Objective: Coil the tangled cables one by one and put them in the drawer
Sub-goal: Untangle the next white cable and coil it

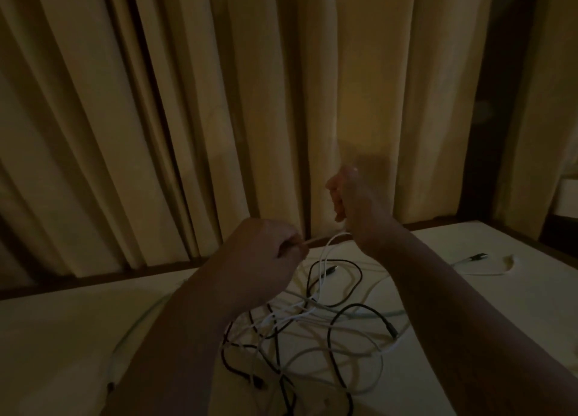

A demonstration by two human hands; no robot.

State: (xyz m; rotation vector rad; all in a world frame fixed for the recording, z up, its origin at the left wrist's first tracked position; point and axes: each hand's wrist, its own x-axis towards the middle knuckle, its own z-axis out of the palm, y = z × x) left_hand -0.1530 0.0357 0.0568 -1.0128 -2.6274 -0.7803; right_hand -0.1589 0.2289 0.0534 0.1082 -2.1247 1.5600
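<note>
Tangled cables (300, 309) lie near, left hand (266, 253) pinches, right hand (352, 203) fists one white cable (323, 256), so tease it out slowly.

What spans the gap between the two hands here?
In the head view, a short stretch of white cable runs from the left hand to the higher right hand, both gripping it.

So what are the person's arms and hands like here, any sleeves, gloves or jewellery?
The left hand and right hand are bare: no gloves, no ring or watch showing. Both forearms are bare as well, with no sleeve in view. The light is dim, so small items could be missed.
</note>
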